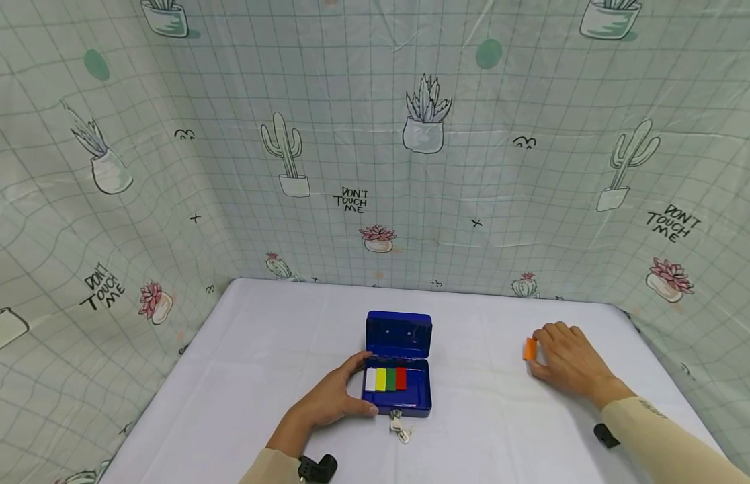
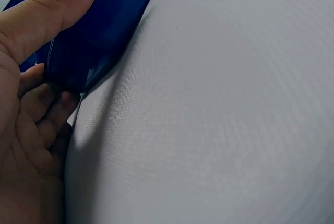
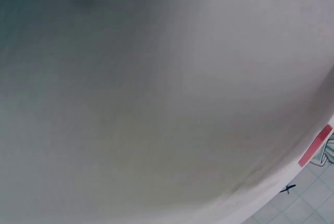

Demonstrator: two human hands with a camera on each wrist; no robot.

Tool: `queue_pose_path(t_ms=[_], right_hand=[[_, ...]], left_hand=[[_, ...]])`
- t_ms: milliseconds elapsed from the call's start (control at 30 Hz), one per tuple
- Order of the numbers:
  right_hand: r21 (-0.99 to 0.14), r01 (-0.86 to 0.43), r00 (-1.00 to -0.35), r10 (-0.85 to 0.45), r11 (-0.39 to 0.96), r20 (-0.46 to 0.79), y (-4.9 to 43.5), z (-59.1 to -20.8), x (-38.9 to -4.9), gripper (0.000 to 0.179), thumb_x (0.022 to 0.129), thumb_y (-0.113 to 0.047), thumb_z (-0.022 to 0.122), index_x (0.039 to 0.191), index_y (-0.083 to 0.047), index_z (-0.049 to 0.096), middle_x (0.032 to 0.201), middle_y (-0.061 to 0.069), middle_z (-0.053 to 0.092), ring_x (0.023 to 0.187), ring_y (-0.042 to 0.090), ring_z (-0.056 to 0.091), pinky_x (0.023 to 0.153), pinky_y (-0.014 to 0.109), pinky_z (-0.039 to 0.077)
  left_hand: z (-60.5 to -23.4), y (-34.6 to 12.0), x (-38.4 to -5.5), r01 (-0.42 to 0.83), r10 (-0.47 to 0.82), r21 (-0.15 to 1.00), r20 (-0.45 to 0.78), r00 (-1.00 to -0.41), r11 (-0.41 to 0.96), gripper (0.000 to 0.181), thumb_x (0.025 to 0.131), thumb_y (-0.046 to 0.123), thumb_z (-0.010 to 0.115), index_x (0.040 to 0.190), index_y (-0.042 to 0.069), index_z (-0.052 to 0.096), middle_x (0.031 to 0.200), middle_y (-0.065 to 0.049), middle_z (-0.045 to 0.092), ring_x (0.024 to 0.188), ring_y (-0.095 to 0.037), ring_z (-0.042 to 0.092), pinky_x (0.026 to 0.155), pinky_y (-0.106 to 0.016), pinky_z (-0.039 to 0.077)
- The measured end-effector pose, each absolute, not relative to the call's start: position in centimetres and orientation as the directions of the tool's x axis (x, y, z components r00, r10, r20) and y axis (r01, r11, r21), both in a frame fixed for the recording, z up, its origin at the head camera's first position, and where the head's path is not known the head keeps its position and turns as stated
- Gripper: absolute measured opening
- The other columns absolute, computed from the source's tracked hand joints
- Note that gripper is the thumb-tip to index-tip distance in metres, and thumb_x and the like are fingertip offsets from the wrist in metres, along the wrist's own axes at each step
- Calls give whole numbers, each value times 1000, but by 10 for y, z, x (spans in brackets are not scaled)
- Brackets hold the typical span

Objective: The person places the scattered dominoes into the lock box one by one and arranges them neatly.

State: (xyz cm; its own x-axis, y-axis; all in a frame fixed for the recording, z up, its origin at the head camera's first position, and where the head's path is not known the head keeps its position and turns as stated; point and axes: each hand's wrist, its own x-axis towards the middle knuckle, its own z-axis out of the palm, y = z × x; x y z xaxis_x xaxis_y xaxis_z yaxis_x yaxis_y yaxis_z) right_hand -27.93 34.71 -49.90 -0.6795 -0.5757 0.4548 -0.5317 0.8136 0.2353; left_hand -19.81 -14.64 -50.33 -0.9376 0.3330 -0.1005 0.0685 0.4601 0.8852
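Observation:
A small blue metal cash box (image 1: 419, 402) stands on the table with its lid (image 1: 399, 334) raised at the back. Inside, white (image 1: 371, 380), yellow (image 1: 381, 380), green (image 1: 391, 380) and red (image 1: 401, 378) blocks stand in a row toward the left. My left hand (image 1: 334, 398) holds the box by its left side, thumb at the front corner, fingers toward the hinge; the left wrist view shows the thumb (image 2: 62, 7) across the blue metal. Far to the right, my right hand (image 1: 570, 361) pinches an orange block (image 1: 529, 349) between thumb and fingers, close over the tabletop.
Keys (image 1: 401, 430) hang from the lock at the box's front. White cloth covers the table (image 1: 278, 323), with a patterned curtain (image 1: 472, 181) around its back and sides. At the edge of the right wrist view shows a red strip (image 3: 315, 145).

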Motion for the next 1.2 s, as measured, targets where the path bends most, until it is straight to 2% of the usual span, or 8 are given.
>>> queue_pose_path(t_ms=[633, 800, 1200], right_hand=[[257, -590, -608, -631, 765, 481, 324, -498, -274, 40, 79, -38, 69, 100, -4, 65, 93, 9, 61, 83, 26, 51, 71, 38, 40], [256, -597, -612, -638, 760, 468, 315, -496, -272, 40, 79, -36, 73, 101, -4, 64, 94, 8, 60, 84, 26, 51, 72, 37, 41], [290, -627, -567, -679, 723, 466, 290, -487, -267, 42, 79, -36, 78, 102, -3, 64, 95, 10, 62, 86, 27, 54, 75, 39, 45]], left_hand=[[-503, -145, -194, 62, 342, 894, -104, -934, 443, 107, 74, 28, 97, 163, 19, 38, 166, -15, 43, 156, -41, 35, 126, -67, 23], [-501, -146, -194, 59, 342, 893, -109, -933, 445, 107, 75, 29, 97, 163, 18, 37, 167, -16, 42, 156, -41, 35, 125, -68, 24], [-500, -148, -197, 70, 346, 893, -99, -933, 444, 108, 75, 30, 97, 164, 19, 37, 168, -16, 40, 157, -39, 33, 127, -66, 23]])
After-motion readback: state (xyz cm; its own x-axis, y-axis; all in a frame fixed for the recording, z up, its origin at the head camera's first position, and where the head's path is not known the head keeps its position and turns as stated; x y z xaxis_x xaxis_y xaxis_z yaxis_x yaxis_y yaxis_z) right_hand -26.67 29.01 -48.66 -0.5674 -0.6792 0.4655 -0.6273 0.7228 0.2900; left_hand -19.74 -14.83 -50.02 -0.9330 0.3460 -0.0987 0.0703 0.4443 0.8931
